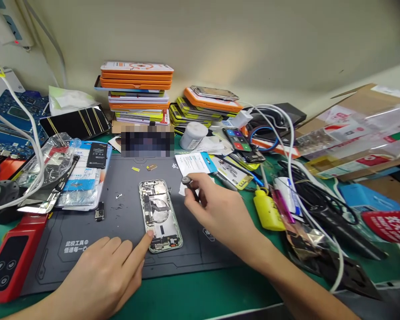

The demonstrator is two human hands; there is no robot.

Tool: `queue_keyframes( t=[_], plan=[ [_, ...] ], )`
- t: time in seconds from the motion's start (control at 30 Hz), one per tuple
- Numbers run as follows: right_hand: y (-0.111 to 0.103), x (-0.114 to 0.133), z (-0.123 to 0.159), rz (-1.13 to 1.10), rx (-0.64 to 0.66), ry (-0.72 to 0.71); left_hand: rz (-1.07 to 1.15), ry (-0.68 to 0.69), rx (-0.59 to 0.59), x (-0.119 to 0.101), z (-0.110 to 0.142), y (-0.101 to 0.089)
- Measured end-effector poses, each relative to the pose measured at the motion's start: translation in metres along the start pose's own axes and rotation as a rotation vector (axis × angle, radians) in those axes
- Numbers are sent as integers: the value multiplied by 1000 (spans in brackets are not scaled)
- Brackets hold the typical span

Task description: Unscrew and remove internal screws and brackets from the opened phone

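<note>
An opened phone [160,214] lies face down on the dark grey work mat [120,249], its inner boards and coil showing. My left hand [103,275] rests on the mat with the index finger stretched out, its tip touching the phone's lower left edge. My right hand [216,209] hovers just right of the phone, fingers pinched on a small screwdriver [189,186] with a round black cap. A loose small part [99,212] sits on the mat to the phone's left.
A red device [10,255] lies at the left edge. Stacked phone cases [136,89] stand at the back. A yellow bottle [268,211], white cables [290,146], bags and a cardboard box [360,129] crowd the right. A circuit board [10,120] sits far left.
</note>
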State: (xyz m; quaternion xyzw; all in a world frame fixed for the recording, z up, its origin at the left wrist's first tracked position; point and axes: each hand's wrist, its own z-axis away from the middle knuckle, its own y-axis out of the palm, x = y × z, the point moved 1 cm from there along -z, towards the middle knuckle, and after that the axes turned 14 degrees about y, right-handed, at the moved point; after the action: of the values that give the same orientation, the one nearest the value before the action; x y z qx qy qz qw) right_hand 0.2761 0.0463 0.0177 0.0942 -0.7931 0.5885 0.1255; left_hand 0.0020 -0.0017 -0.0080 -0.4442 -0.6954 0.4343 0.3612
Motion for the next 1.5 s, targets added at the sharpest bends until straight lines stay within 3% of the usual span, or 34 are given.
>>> queue_keyframes(
  t=[0.13, 0.33, 0.47, 0.53, 0.67, 0.8, 0.97, 1.1, 1.27, 1.3, 1.33, 1.4, 1.5],
  plan=[
    [8, 0, -2, 181, 87, 13, -5, 15, -19, 2, 0, 0],
    [2, -6, -10, 223, 44, 12, -5, 20, -16, 3, 0, 0],
    [-19, -36, -24, 404, -120, 174, 5, 10, -2, 1, 0, -1],
    [-25, -56, -31, 497, -85, 261, 10, 15, 1, 0, -1, -2],
    [-17, -78, -38, 523, -16, 228, 3, 16, 13, -1, -1, -2],
    [-8, -83, -37, 524, 9, 193, 6, 14, 30, -1, -1, -1],
    [-11, -83, -33, 498, 74, 149, 3, 22, 34, -1, 0, 0],
    [-11, -74, -39, 493, 25, 197, 2, 21, 36, -2, 1, 2],
    [-23, -44, -34, 209, -253, 314, -6, 15, 16, -3, 2, 3],
    [-25, -36, -29, 110, -247, 291, -5, 14, 16, -3, 2, 3],
    [-26, -27, -23, -155, -280, 272, -5, 13, 19, -3, 2, 3],
    [-23, -11, -8, -622, -198, 178, 1, 15, 28, -2, 2, 3],
    [-7, 9, 13, -1016, 144, 22, 14, 18, 35, -3, 1, 2]
  ],
)
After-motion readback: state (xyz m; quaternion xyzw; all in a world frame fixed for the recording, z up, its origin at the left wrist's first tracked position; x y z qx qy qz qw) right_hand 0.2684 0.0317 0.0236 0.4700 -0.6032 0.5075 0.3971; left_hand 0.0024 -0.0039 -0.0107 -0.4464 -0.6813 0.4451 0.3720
